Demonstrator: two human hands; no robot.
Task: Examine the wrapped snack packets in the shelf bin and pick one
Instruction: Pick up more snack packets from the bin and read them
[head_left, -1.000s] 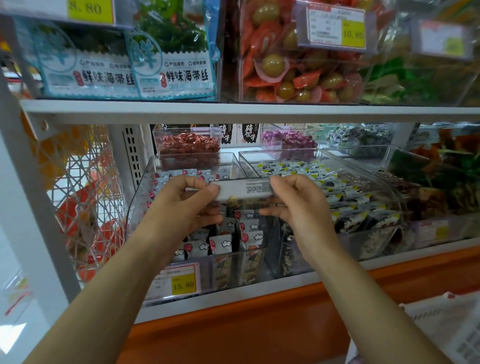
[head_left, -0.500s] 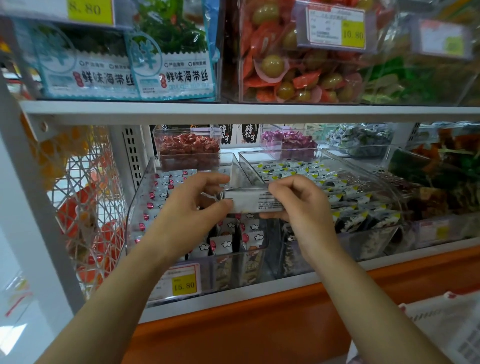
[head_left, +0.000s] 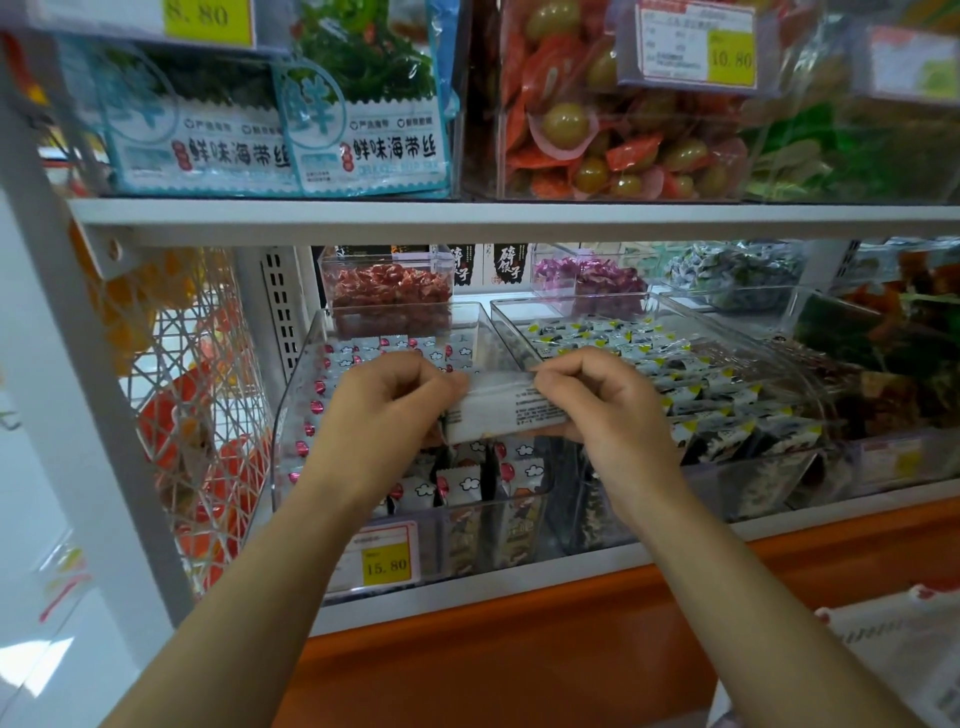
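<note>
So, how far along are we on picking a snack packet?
Done: one white packet is out of the clear bin. In hand: left hand and right hand pinch its ends above the bin, printed side facing the camera, so it is being examined. Left: settling on it and carrying it away from the shelf.

packet (head_left: 506, 410) print unreadable, far price tag (head_left: 891, 462) blurred
</note>
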